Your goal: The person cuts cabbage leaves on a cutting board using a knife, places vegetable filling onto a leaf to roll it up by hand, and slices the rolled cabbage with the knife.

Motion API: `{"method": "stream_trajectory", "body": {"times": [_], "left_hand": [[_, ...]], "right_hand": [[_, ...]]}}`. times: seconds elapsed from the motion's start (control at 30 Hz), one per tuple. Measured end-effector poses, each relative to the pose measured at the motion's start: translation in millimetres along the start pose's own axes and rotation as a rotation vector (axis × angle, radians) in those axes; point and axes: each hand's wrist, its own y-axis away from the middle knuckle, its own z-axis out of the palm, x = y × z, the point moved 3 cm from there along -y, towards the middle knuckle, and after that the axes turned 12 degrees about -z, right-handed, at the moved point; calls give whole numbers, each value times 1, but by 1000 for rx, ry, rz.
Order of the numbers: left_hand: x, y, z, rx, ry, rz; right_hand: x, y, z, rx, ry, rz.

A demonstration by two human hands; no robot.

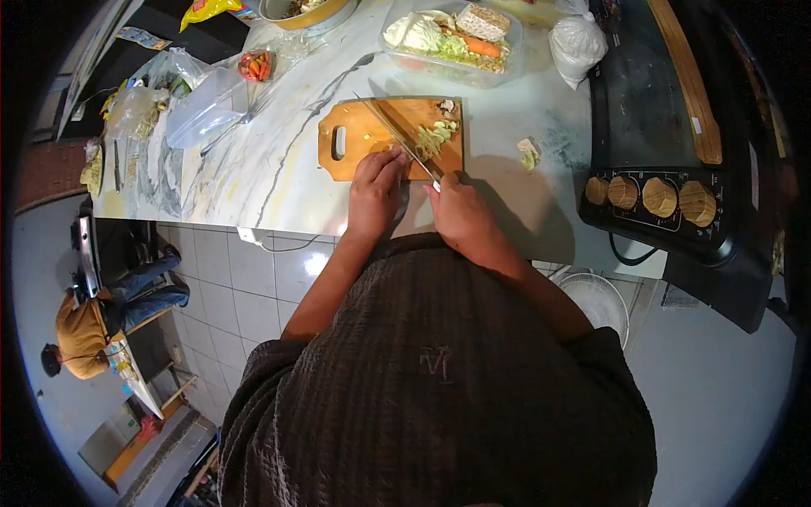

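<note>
A wooden cutting board lies on the marble-patterned counter, its slotted handle end to the left. My right hand is closed round the white handle of a knife, whose long blade slants up and left across the board. Left of the blade, my left hand presses down with fingers curled together at the board's near edge; whatever lies under them is mostly hidden. Chopped pale green leaf pieces sit right of the blade. A small brownish scrap rests in the board's far right corner.
Behind the board stands a clear tub with cabbage, a carrot and a tempeh-like block. A leaf scrap lies to the right, before a black stove. Leftward are red chilies and a plastic container. A person sits far left.
</note>
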Motion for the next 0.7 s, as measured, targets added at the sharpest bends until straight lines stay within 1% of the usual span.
{"method": "stream_trajectory", "body": {"times": [0.2,0.27,0.4,0.47,0.57,0.7], "left_hand": [[2,-1,0,-6,-8,-7],[2,-1,0,3,5,-12],[5,-3,-2,4,18,-40],[4,-3,0,12,17,-45],[4,-2,0,13,17,-49],[3,-3,1,8,13,-47]], "right_hand": [[7,-5,5,-11,27,1],[9,-8,9,-33,74,45],[8,-12,9,-71,84,58],[7,-12,8,-55,5,122],[11,-13,10,-14,10,96],[16,-14,16,-13,1,84]]}}
